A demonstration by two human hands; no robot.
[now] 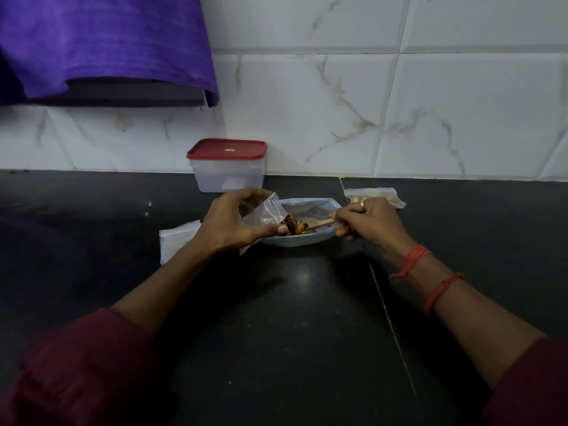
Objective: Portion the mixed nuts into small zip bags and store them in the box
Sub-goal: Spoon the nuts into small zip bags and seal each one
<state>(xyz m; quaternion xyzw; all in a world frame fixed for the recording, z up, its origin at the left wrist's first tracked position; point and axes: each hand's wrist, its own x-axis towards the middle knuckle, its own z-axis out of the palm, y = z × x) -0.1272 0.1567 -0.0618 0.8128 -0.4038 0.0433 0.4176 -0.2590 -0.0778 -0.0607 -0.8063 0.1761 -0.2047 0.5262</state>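
Note:
A pale blue plate [310, 239] sits on the dark counter with a small heap of mixed nuts [293, 226] at its left side. My left hand [233, 219] grips a small clear zip bag [266, 212], its mouth held open over the plate's left rim beside the nuts. My right hand [365, 221] holds a thin wooden spoon [321, 223] whose tip reaches the nuts. A clear plastic box with a red lid [229, 164], closed, stands against the wall behind the plate.
A stack of flat empty zip bags [176, 239] lies left of the plate. A filled bag [373, 195] lies behind my right hand. Purple cloth [104, 44] hangs at the upper left over the tiled wall. The dark counter [292, 318] stretches toward me.

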